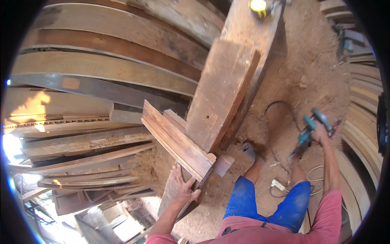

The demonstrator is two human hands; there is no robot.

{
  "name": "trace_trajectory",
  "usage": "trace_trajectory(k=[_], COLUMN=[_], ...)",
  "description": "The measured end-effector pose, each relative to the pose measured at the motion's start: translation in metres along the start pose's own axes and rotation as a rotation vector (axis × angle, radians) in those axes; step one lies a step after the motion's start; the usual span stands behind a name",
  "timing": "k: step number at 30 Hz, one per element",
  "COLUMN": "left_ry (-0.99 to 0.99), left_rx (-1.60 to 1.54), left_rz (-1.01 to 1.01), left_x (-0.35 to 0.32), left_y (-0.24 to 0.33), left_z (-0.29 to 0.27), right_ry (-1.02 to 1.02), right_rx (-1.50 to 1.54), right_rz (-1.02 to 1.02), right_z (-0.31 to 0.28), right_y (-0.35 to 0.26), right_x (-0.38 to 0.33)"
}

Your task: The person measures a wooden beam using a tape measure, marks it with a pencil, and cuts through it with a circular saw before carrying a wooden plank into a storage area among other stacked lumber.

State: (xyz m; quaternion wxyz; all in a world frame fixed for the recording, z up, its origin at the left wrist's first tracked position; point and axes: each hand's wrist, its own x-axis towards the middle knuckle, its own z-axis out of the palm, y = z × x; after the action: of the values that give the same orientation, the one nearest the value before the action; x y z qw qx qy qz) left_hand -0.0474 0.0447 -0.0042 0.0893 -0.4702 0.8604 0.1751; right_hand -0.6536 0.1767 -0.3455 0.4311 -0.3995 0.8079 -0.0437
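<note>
My left hand [182, 188] lies flat with its fingers apart on a wooden beam [170, 191], its fingertips at the near edge of a reddish board [174, 140]. That board rests crosswise over the beam, against the end of a thick brown plank [223, 89]. Down at my right side, my right hand [321, 135] is wrapped round the handle of a teal circular saw [305, 136]. The saw hangs beside my leg, away from the wood, and is slightly blurred.
Long boards [105, 65] are stacked at the left, and more planks [361, 118] stand at the right. A yellow tape measure [258, 7] sits at the beam's far end. On the sawdust-covered floor lie a black cord [280, 102] and a white power socket [278, 185] near my feet.
</note>
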Motion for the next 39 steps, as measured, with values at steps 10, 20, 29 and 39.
trace_trajectory(k=[10, 20, 29, 39], left_ry=[0.085, 0.142, 0.143, 0.149], left_rx=[0.003, 0.007, 0.021, -0.035], left_rz=[0.026, 0.006, -0.004, -0.057], left_x=[0.004, -0.006, -0.006, -0.010], left_y=[0.005, 0.006, 0.015, 0.012], left_z=[-0.005, -0.003, -0.007, -0.016], right_ry=[-0.004, 0.422, 0.206, 0.043], right_rx=[0.721, 0.808, 0.487, 0.487], right_rz=[0.014, -0.239, 0.003, -0.426], right_z=[-0.089, -0.102, -0.125, -0.146], right_y=[-0.179, -0.287, -0.326, -0.406], right_x=[-0.249, -0.334, -0.393, -0.395])
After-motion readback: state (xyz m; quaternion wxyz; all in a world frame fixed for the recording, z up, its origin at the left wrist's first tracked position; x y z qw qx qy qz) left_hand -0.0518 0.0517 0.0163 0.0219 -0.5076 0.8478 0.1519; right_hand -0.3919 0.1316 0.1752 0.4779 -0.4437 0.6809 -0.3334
